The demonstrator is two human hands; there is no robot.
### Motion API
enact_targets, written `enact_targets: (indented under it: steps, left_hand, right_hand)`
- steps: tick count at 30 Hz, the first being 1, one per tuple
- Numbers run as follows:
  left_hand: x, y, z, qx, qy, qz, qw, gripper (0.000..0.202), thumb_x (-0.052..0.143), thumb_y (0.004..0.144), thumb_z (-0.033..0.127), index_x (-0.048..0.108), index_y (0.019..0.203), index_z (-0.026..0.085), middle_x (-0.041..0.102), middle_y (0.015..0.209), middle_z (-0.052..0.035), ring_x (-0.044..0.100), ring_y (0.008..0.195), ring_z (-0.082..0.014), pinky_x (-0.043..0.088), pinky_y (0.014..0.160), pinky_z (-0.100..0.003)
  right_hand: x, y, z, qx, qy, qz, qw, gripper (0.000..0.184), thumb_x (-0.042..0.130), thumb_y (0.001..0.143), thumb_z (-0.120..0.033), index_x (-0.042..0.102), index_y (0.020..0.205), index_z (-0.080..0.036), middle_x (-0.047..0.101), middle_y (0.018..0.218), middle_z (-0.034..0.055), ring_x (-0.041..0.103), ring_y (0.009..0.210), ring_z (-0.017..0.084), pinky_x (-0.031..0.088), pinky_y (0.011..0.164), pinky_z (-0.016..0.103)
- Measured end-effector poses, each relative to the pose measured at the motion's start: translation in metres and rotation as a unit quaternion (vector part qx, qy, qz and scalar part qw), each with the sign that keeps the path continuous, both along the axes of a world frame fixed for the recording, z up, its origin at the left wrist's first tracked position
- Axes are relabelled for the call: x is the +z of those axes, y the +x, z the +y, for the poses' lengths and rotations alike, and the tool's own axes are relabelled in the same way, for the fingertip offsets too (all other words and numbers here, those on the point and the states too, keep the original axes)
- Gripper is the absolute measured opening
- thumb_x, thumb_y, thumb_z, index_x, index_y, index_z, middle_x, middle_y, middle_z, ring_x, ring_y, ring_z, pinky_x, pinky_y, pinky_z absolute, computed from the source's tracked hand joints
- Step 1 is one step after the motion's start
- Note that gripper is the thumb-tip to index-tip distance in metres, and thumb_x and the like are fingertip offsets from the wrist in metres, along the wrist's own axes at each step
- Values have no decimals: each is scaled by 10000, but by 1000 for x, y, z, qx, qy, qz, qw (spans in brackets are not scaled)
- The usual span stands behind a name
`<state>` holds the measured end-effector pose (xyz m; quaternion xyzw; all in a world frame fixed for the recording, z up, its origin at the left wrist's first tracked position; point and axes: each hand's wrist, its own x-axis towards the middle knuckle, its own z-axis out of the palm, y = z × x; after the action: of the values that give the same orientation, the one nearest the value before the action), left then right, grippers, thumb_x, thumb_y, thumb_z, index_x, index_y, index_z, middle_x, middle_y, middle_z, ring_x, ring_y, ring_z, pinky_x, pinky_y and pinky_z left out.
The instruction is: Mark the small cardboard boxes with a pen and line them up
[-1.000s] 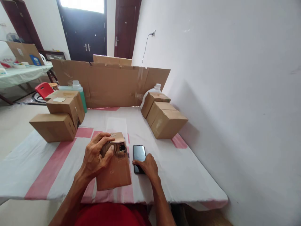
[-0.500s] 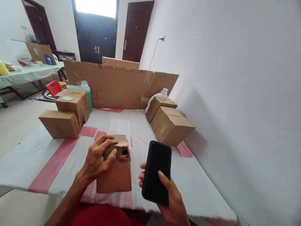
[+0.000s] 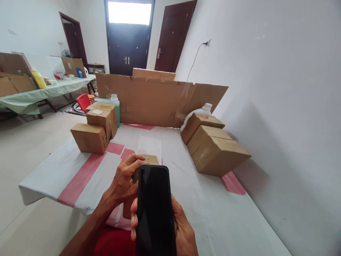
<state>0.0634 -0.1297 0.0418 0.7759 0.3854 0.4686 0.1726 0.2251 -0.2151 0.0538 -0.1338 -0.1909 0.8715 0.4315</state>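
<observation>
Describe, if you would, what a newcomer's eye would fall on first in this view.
Probably the black phone, held up in the right hand at the bottom centre, its screen dark. Partly hidden behind it is a cardboard box, with the left hand against it. Beyond, a wide cardboard panel stands at the table's far end, with brown boxes grouped nearer on both sides.

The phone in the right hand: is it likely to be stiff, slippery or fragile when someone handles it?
The phone is probably stiff, since its long edges look straight in the right hand. Its smooth, glossy dark screen may be slippery under a finger, and could crack if dropped. With its flat face, it would more likely slide than roll.
</observation>
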Motion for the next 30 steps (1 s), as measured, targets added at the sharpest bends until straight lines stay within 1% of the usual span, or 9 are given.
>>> enact_targets:
  steps: [3, 7, 11, 14, 19, 23, 26, 28, 30]
  left_hand:
    - [-1, -1, 1, 7, 3, 6, 1000, 239, 598, 904, 195, 698, 1121, 214, 668, 1206, -92, 658, 1123, -232, 525, 968, -355]
    - [-2, -3, 1, 10, -1, 5, 1000, 227, 614, 899, 205, 688, 1114, 208, 666, 1212, -92, 661, 1128, -236, 526, 977, -356]
    - [-3, -2, 1, 13, 7, -2, 1000, 249, 626, 866, 151, 703, 1096, 205, 672, 1212, -98, 672, 1109, -236, 539, 949, -347]
    - [-2, -1, 1, 12, 16, -6, 1000, 265, 614, 869, 131, 714, 1102, 208, 679, 1217, -106, 676, 1110, -236, 544, 945, -352]
    - [-2, -1, 0, 10, 21, -11, 1000, 291, 620, 886, 160, 717, 1154, 218, 679, 1195, -103, 675, 1119, -237, 549, 958, -365]
    - [0, 0, 0, 25, 17, -5, 1000, 260, 629, 887, 181, 722, 1126, 215, 682, 1191, -95, 679, 1116, -230, 551, 957, -359]
    - [3, -1, 2, 35, 11, 1, 999, 248, 602, 905, 204, 723, 1121, 208, 688, 1191, -91, 671, 1124, -227, 540, 980, -358]
    - [4, -5, 6, 42, 6, 3, 999, 246, 580, 919, 220, 721, 1120, 202, 693, 1178, -86, 663, 1131, -226, 524, 1005, -360]
    - [6, -11, 12, 54, -2, 5, 999, 245, 564, 935, 247, 724, 1115, 203, 700, 1159, -77, 662, 1122, -224, 516, 1007, -357]
  right_hand:
    - [2, -2, -1, -25, -24, 7, 999, 637, 446, 994, -612, 774, 1138, -85, 770, 1036, 153, 722, 853, 236, 583, 781, 348]
    - [3, -2, -1, -27, -33, 16, 999, 634, 452, 1003, -615, 757, 1177, -87, 767, 1039, 153, 725, 862, 236, 582, 790, 355]
    - [2, -2, -3, -21, -18, -12, 1000, 603, 531, 961, -634, 764, 1149, -109, 764, 1078, 169, 731, 888, 269, 588, 798, 390]
    - [1, -1, -6, -22, -17, -31, 999, 586, 562, 937, -636, 761, 1138, -122, 766, 1092, 177, 736, 895, 291, 592, 802, 416]
    - [-2, 3, -8, -21, -20, -23, 999, 588, 612, 904, -638, 760, 1162, -131, 777, 1100, 169, 746, 881, 287, 597, 806, 413]
    - [-2, 6, -10, -27, -14, -20, 999, 634, 648, 884, -656, 768, 1186, -112, 781, 1118, 175, 752, 913, 290, 593, 861, 412]
    - [1, 11, -9, -66, -8, -28, 997, 656, 614, 906, -686, 770, 1191, -115, 783, 1132, 172, 754, 946, 284, 590, 879, 401]
    - [1, 19, -4, -98, -3, -60, 993, 732, 576, 895, -754, 770, 1187, -112, 786, 1122, 184, 764, 895, 279, 601, 824, 389]
    - [-5, 33, 6, -142, 5, -113, 983, 795, 592, 837, -818, 771, 1164, -117, 794, 1085, 191, 771, 814, 284, 608, 760, 395]
